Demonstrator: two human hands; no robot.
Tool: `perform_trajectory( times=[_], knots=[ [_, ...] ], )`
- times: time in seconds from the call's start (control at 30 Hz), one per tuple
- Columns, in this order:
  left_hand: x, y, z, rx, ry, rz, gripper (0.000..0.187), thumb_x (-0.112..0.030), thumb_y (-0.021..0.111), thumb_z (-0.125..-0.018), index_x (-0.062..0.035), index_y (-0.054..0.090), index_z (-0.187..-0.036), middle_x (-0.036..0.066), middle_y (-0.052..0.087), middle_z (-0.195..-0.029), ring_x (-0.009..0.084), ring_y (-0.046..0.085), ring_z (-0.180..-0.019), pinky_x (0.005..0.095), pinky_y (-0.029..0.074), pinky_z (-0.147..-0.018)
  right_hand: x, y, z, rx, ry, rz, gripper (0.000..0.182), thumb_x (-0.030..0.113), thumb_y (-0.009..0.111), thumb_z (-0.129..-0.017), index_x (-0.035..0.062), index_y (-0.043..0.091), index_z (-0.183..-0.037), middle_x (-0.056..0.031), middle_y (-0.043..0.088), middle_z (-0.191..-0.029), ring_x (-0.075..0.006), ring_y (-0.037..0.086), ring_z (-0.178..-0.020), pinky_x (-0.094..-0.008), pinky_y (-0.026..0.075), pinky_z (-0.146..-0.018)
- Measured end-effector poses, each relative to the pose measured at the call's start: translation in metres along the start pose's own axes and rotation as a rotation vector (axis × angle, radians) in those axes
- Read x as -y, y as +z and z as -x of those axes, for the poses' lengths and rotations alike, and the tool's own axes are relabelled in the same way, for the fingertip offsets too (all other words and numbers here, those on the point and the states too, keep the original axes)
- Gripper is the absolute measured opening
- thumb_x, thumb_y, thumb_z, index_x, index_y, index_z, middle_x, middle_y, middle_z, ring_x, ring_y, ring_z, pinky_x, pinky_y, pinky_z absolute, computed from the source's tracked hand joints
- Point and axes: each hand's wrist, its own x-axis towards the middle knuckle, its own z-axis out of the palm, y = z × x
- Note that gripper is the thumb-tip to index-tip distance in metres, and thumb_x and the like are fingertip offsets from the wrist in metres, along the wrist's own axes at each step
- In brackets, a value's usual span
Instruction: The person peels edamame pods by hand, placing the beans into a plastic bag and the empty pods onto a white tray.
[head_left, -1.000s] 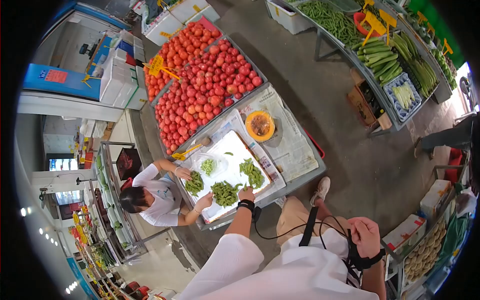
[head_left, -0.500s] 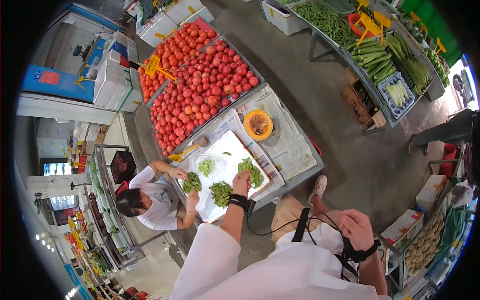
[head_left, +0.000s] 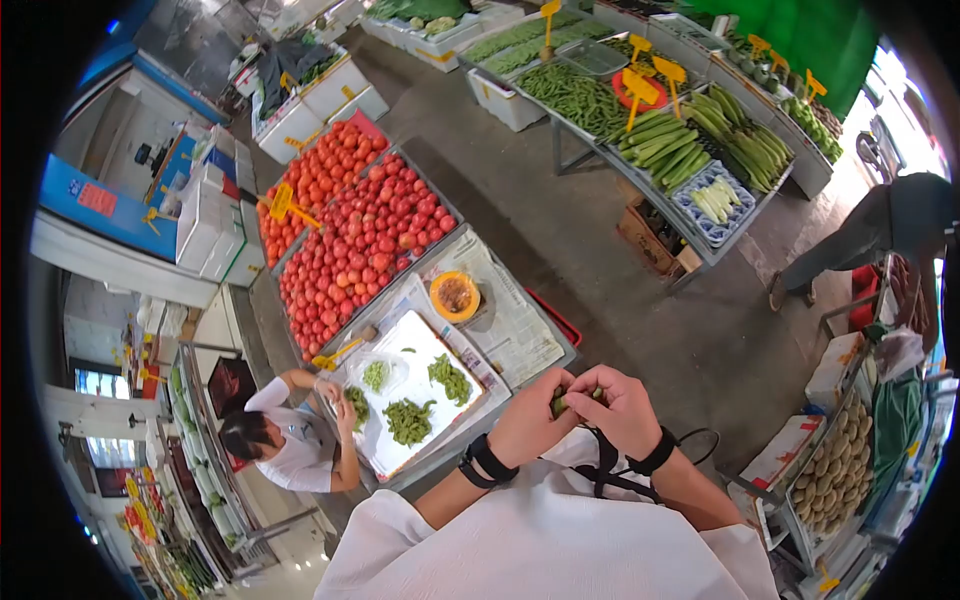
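Note:
In front of my chest, my left hand [head_left: 532, 416] and my right hand [head_left: 612, 408] are close together, fingers pinched on a small green bean pod [head_left: 559, 404]. The fingers cover most of it. To their left, a white board [head_left: 432, 345] bears a pile of green pods [head_left: 408, 422] and a second pile [head_left: 450, 380]. Farther left on the board, shelled green beans [head_left: 376, 375] sit in a clear plastic bag. A co-worker [head_left: 290, 440] in a white shirt has both hands near another pod pile at the board's left edge.
Behind the board stand crates of tomatoes [head_left: 360, 230]. A cut orange pumpkin [head_left: 455, 297] rests on newspaper [head_left: 510, 330]. A vegetable stall [head_left: 650, 140] lies across the aisle at the upper right. Potato-like produce [head_left: 832, 470] fills a crate at the right.
My left hand has moved off the pod pile and back toward my body. My right hand has come in to meet it at a pod. The camera view has shifted.

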Motion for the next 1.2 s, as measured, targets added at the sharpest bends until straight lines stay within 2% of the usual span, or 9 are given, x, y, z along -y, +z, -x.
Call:
perform_trajectory(
  times=[0.1, 0.13, 0.23, 0.27, 0.47, 0.57, 0.6, 0.7, 1.2],
  knots=[
    [-0.007, 0.007, -0.009, 0.338, -0.259, 0.647, 0.016, -0.012, 0.060, -0.088, -0.0068, 0.049, -0.098, 0.007, 0.056, -0.078, 0.0144, 0.054, -0.062, 0.0237, 0.041, -0.054, 0.017, -0.028, 0.016, 0.002, 0.012, -0.185, 0.013, 0.011, 0.065, -0.087, 0.0007, 0.060, -0.094, 0.0009, 0.062, -0.083, -0.0032, 0.055, -0.071, -0.0184, 0.045, -0.064],
    [-0.010, 0.015, -0.009, 0.349, -0.268, 0.910, 0.014, -0.019, 0.055, -0.093, -0.0069, 0.049, -0.097, 0.005, 0.056, -0.085, 0.0086, 0.049, -0.059, 0.0190, 0.037, -0.048, 0.021, -0.038, 0.021, 0.006, 0.014, -0.278, 0.012, 0.011, 0.064, -0.088, 0.0008, 0.060, -0.094, 0.0016, 0.061, -0.083, -0.0032, 0.055, -0.072, -0.0185, 0.045, -0.065],
    [-0.012, 0.024, -0.014, 0.468, -0.308, 1.401, 0.017, -0.023, 0.050, -0.096, -0.0059, 0.048, -0.096, 0.008, 0.056, -0.088, 0.0081, 0.045, -0.056, 0.0187, 0.035, -0.045, 0.013, -0.064, 0.030, -0.019, -0.063, -0.430, 0.011, 0.010, 0.062, -0.090, 0.0017, 0.059, -0.096, 0.0033, 0.059, -0.085, -0.0024, 0.052, -0.075, -0.0176, 0.043, -0.067],
    [-0.013, 0.026, -0.016, 0.522, -0.298, 1.390, 0.022, -0.027, 0.045, -0.098, -0.0048, 0.049, -0.099, 0.008, 0.056, -0.087, 0.0069, 0.041, -0.053, 0.0179, 0.031, -0.042, 0.014, -0.068, 0.032, -0.024, -0.091, -0.408, 0.012, 0.011, 0.062, -0.090, 0.0024, 0.059, -0.098, 0.0040, 0.057, -0.085, -0.0016, 0.050, -0.076, -0.0165, 0.041, -0.067],
    [-0.031, 0.030, -0.018, 0.448, -0.439, 1.312, 0.019, -0.021, 0.054, -0.095, -0.0048, 0.053, -0.104, 0.006, 0.059, -0.088, 0.0034, 0.039, -0.052, 0.0166, 0.029, -0.043, 0.009, -0.066, 0.033, -0.135, -0.280, -0.301, 0.014, 0.012, 0.062, -0.090, 0.0024, 0.058, -0.099, 0.0034, 0.057, -0.085, -0.0009, 0.048, -0.072, -0.0160, 0.040, -0.063],
    [-0.035, 0.035, -0.015, 0.169, -0.277, 0.987, 0.017, -0.014, 0.061, -0.091, -0.0049, 0.054, -0.103, 0.003, 0.060, -0.085, 0.0019, 0.040, -0.054, 0.0168, 0.029, -0.043, 0.008, -0.065, 0.031, -0.207, -0.120, -0.498, 0.017, 0.010, 0.062, -0.089, 0.0015, 0.057, -0.103, 0.0037, 0.057, -0.082, -0.0009, 0.048, -0.069, -0.0156, 0.039, -0.060],
    [-0.038, 0.039, -0.016, 0.037, -0.212, 0.821, 0.019, -0.008, 0.065, -0.088, -0.0032, 0.052, -0.100, 0.001, 0.057, -0.074, 0.0021, 0.043, -0.054, 0.0166, 0.032, -0.045, 0.007, -0.062, 0.032, -0.185, -0.078, -0.508, 0.016, 0.009, 0.062, -0.089, 0.0010, 0.058, -0.103, 0.0039, 0.057, -0.081, -0.0008, 0.048, -0.068, -0.0156, 0.038, -0.059],
    [-0.035, 0.044, -0.017, -0.109, 0.072, 0.297, 0.020, -0.008, 0.067, -0.086, -0.0038, 0.052, -0.099, -0.001, 0.055, -0.071, 0.0020, 0.047, -0.057, 0.0163, 0.036, -0.049, 0.005, -0.054, 0.032, -0.143, 0.002, -0.498, 0.015, 0.007, 0.061, -0.089, -0.0004, 0.061, -0.102, 0.0041, 0.058, -0.080, -0.0003, 0.047, -0.065, -0.0155, 0.035, -0.055],
    [-0.049, 0.044, -0.026, -0.163, 0.184, 0.009, 0.020, -0.008, 0.069, -0.083, -0.0007, 0.057, -0.098, 0.008, 0.061, -0.078, 0.0105, 0.055, -0.066, 0.0236, 0.045, -0.060, 0.008, -0.062, 0.028, -0.142, 0.085, -0.560, 0.014, 0.007, 0.058, -0.089, -0.0023, 0.066, -0.096, 0.0009, 0.061, -0.074, -0.0005, 0.040, -0.053, -0.0165, 0.029, -0.046]
  ],
)
